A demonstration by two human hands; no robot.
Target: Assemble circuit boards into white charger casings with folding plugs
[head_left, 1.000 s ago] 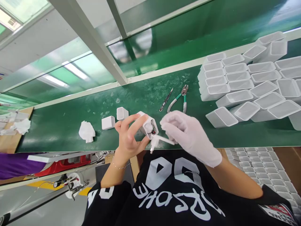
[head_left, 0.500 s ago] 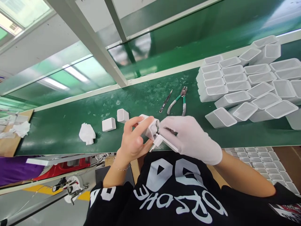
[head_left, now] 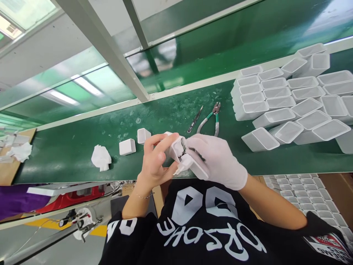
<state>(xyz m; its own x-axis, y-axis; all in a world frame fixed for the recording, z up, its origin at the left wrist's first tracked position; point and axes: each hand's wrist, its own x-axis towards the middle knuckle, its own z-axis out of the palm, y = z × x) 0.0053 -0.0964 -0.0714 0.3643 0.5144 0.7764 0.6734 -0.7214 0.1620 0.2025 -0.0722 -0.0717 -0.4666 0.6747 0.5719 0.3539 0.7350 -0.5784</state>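
Note:
My left hand (head_left: 154, 162), bare, is closed around a white plastic housing (head_left: 174, 150). The housing's open end faces right, and dark and metallic parts show inside it. My right hand (head_left: 222, 160) wears a white glove and grips a flat white cover with a plug (head_left: 198, 166) on it. The plug's pins point down to the left, just below the housing's opening. Gloved fingertips are at the opening, partly hidden. Beyond my hands, black tweezers (head_left: 195, 120) and green-and-grey cutting pliers (head_left: 217, 118) lie on the green bench (head_left: 68, 162).
Two small white housings (head_left: 127, 147) and a crumpled white cloth or glove (head_left: 101, 158) lie left of my hands. Many translucent white sleeves (head_left: 260, 140) stand grouped at the right. More white cases (head_left: 309, 191) fill a box below the bench edge.
My right hand has moved slightly left, closer to the housing. The plug cover has turned so more of its flat face shows. My left hand still grips the housing.

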